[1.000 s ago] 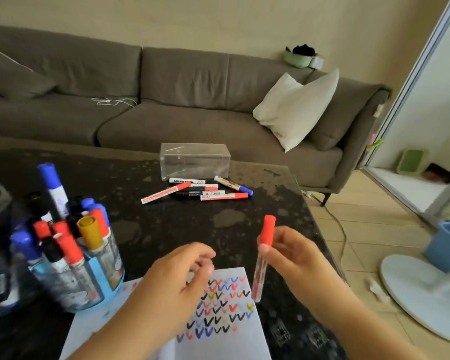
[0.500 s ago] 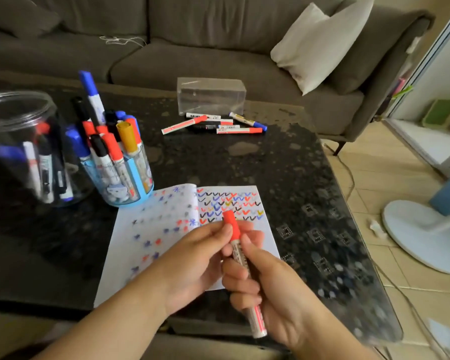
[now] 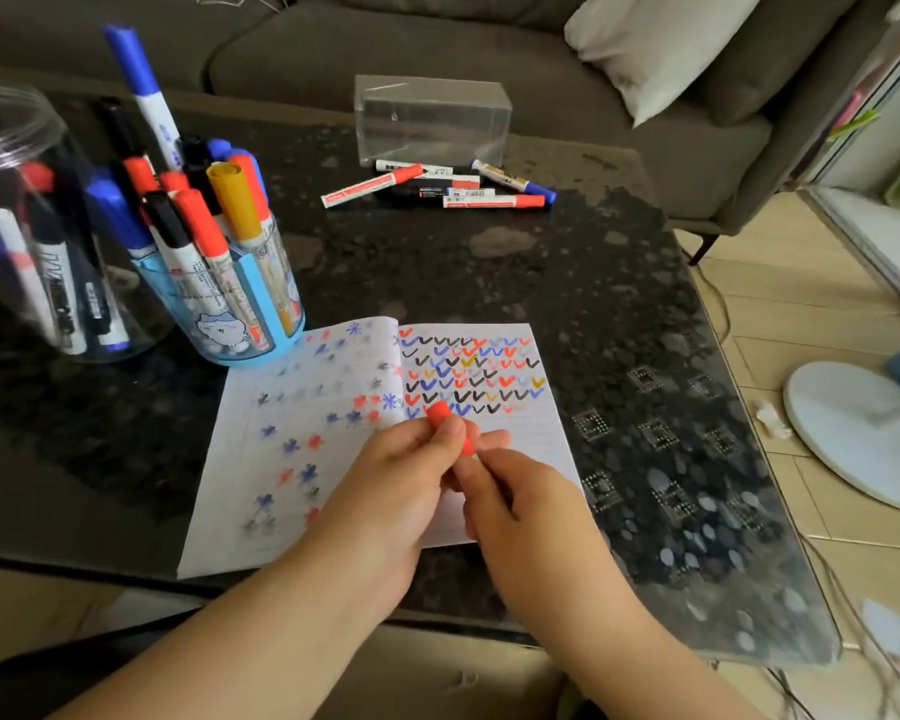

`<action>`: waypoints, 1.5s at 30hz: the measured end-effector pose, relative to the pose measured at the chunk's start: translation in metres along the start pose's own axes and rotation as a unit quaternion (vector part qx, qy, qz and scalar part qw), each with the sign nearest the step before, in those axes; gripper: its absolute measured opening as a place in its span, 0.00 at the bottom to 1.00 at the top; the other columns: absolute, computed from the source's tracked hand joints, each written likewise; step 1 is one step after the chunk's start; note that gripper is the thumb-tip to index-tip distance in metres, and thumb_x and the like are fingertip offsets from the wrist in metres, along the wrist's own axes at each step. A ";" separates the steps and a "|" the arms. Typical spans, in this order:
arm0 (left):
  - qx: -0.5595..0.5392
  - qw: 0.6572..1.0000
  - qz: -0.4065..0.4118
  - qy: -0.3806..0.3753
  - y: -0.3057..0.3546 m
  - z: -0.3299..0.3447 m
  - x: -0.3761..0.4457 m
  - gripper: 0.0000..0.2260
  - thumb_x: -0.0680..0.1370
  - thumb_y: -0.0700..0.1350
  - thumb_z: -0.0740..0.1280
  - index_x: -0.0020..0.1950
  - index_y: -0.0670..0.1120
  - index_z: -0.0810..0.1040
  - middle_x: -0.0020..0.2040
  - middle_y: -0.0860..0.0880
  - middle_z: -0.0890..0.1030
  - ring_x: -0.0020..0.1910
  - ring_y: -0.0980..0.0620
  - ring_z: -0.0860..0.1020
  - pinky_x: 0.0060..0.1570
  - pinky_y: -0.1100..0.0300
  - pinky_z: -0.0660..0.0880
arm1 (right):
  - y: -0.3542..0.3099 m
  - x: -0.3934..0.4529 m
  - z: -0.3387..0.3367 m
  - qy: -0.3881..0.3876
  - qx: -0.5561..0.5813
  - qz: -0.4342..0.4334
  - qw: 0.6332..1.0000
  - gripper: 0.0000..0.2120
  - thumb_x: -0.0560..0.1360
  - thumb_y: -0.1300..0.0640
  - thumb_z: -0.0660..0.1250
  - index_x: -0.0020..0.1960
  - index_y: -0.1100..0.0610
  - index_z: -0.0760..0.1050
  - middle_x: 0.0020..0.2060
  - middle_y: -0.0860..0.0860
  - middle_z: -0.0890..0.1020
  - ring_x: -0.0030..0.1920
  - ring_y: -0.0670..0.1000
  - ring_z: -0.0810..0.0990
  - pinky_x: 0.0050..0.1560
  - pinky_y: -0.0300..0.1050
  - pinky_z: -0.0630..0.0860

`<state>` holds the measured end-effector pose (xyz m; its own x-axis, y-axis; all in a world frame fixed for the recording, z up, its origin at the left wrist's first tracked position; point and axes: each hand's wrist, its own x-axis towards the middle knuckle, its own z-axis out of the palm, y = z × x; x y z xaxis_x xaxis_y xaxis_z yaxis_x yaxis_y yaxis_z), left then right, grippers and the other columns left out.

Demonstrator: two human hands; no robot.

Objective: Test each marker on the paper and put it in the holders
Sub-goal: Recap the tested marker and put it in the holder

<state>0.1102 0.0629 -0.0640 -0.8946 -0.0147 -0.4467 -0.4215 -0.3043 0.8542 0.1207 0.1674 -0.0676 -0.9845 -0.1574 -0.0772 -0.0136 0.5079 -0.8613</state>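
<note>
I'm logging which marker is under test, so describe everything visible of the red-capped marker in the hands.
The red-capped marker shows mostly its bright red, plastic-looking cap, tilted up and away to the left over the notebook's checkmark page. The left hand pinches the cap with thumb and fingers; the right hand wraps the barrel, hiding nearly all of it. The cap looks still on; the tip is unseen.

Dark speckled table (image 3: 489, 283), open notebook (image 3: 333, 459), blue holder (image 3: 250, 314), clear jar (image 3: 17, 148), clear box (image 3: 432, 119), loose markers (image 3: 437, 187)
</note>
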 end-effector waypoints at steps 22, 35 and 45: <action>0.017 0.999 0.035 0.035 0.039 -0.019 0.003 0.12 0.79 0.55 0.59 0.50 0.48 0.76 0.55 0.51 0.83 0.55 0.54 0.80 0.68 0.51 0.66 | -0.002 -0.022 -0.024 -0.068 0.101 0.099 0.988 0.12 0.80 0.55 0.57 0.44 0.56 0.77 0.24 0.47 0.74 0.25 0.45 0.70 0.27 0.36 0.67; 0.345 0.916 0.201 0.037 0.018 -0.026 0.016 0.02 0.71 0.43 0.72 0.42 0.50 0.81 0.39 0.52 0.83 0.43 0.53 0.81 0.51 0.54 0.77 | 0.020 0.051 -0.068 0.005 0.441 0.110 0.891 0.13 0.78 0.70 0.54 0.50 0.60 0.76 0.30 0.54 0.77 0.30 0.48 0.72 0.33 0.38 0.74; 0.480 0.827 0.291 0.020 0.007 -0.022 0.027 0.05 0.70 0.43 0.73 0.45 0.49 0.82 0.38 0.59 0.77 0.37 0.68 0.74 0.44 0.82 0.66 | 0.045 0.077 -0.053 0.099 0.153 -0.019 0.983 0.16 0.76 0.51 0.58 0.38 0.59 0.77 0.28 0.52 0.72 0.29 0.47 0.67 0.29 0.39 0.64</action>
<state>0.0865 0.0394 -0.0761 -0.9899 0.0703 0.1228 0.1384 0.6620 0.7367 0.0349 0.2229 -0.0853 -0.9994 0.0122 0.0315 -0.0280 0.2208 -0.9749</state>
